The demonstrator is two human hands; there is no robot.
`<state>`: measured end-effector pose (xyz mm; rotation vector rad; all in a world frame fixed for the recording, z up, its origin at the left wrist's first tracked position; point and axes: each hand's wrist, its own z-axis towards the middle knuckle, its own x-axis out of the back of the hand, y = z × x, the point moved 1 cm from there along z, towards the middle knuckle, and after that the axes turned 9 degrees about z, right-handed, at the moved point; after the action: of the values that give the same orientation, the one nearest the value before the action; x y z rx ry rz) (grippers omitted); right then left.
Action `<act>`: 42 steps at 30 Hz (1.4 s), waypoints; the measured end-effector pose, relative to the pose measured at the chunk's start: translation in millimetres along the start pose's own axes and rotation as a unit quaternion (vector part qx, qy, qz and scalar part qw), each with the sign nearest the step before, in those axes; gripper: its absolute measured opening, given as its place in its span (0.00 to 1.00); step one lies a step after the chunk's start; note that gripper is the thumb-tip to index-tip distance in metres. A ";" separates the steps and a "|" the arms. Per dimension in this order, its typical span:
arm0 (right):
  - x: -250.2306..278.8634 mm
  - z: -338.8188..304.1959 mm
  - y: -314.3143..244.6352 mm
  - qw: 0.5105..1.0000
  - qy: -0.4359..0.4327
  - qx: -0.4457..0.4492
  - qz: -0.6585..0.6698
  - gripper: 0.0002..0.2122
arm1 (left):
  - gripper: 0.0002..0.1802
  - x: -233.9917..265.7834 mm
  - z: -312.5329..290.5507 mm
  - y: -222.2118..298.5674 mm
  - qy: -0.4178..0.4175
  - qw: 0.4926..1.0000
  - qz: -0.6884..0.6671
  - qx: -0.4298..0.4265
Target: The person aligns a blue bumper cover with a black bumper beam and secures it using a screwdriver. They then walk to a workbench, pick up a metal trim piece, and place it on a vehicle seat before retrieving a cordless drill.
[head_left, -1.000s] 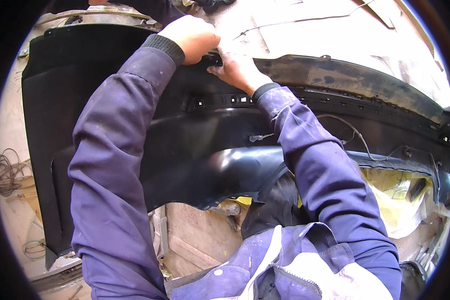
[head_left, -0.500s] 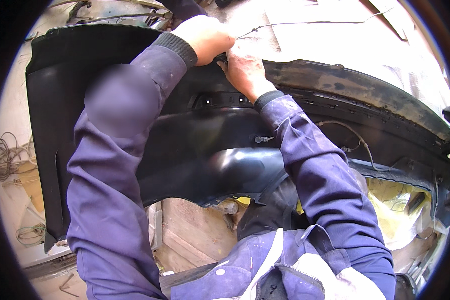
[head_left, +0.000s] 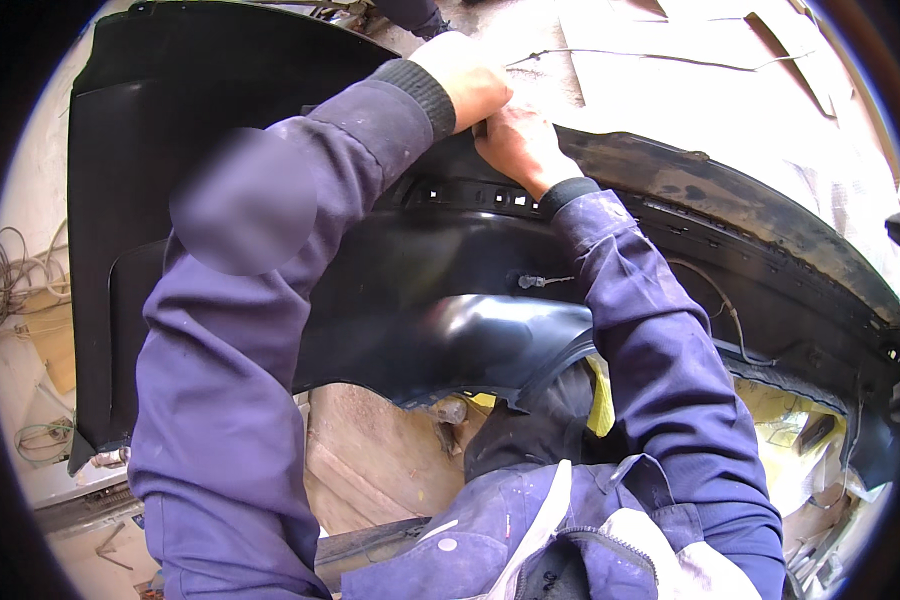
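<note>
Both my hands meet at the top edge where a black car fender (head_left: 390,295) joins a long, dusty black bumper (head_left: 800,225). My left hand (head_left: 467,82) is closed, its knuckles up, just above my right hand (head_left: 523,145). The right hand is also closed, with its fingers curled at the panel edge. Whatever they grip is hidden by the fingers. From beside the left hand a thin dark wire (head_left: 660,60) runs off to the right. A row of small square holes lies in the fender just below my hands.
A small connector (head_left: 532,282) hangs on the panel's inner side, and a cable (head_left: 735,320) loops at the right. Yellowish plastic sheeting (head_left: 785,430) shows beneath the bumper. Coiled cords (head_left: 20,275) lie at the far left. Another person's dark sleeve (head_left: 407,10) appears at the top.
My hands have shifted to the right in the view and remain together. The fender's upper left edge now appears higher, and the thin wire lies slightly farther right.
</note>
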<state>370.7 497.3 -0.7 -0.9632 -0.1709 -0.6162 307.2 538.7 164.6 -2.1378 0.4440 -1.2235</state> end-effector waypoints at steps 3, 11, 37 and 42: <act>-2.3 -0.3 2.8 1.000 -0.006 0.004 -0.010 0.12 | 0.07 -9.5 -4.1 -5.8 -0.001 1.000 -0.013 -0.008; -13.9 -3.7 9.9 0.999 0.008 0.014 -0.035 0.10 | 0.07 -30.1 -10.7 -7.9 0.032 0.999 -0.001 -0.037; -28.4 0.7 30.2 0.998 -0.055 -0.014 -0.011 0.14 | 0.14 -84.8 -0.3 -12.5 0.053 0.990 -0.100 -0.081; -33.0 -0.8 31.1 0.999 -0.031 0.003 -0.030 0.13 | 0.14 -91.5 0.9 -11.1 0.087 0.988 -0.101 -0.079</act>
<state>361.1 523.2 -36.7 -0.9754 -0.2561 -0.6404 260.8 598.9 112.5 -2.2624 0.4193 -1.5439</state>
